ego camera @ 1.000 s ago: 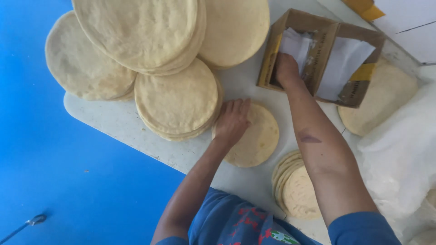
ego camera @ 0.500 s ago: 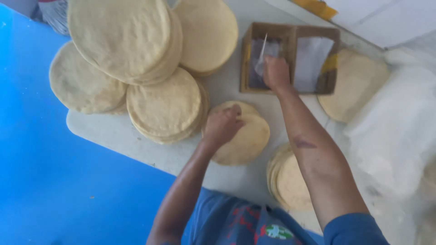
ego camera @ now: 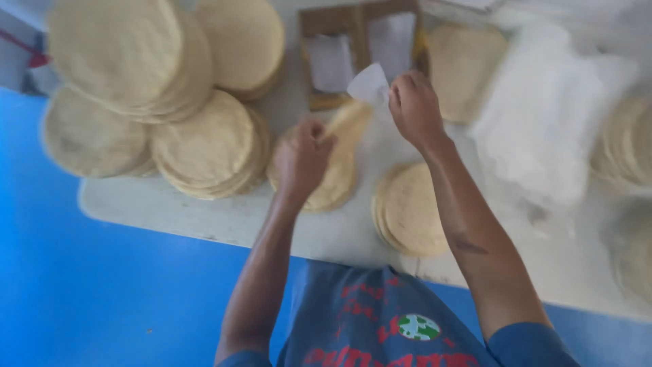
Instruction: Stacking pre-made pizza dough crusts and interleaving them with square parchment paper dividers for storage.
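The left hand pinches the edge of a thin, pale-yellow flatbread and lifts that edge off a low stack at the middle of the frame. The right hand, just right of it, grips a small white paper sheet by one corner. The sheet hangs above the near edge of a brown cardboard box at the upper middle, which has two compartments, each with white paper inside.

The flatbreads are round, matte and floury. Four taller stacks crowd the upper left, overlapping one another. One low stack sits lower right of the hands, and one lies right of the box. Blurred stacks show at the far right.

Crumpled white plastic covers the right side. The white worktop has a rounded lower-left corner, with a bare strip along its near edge. Blue floor lies beyond.
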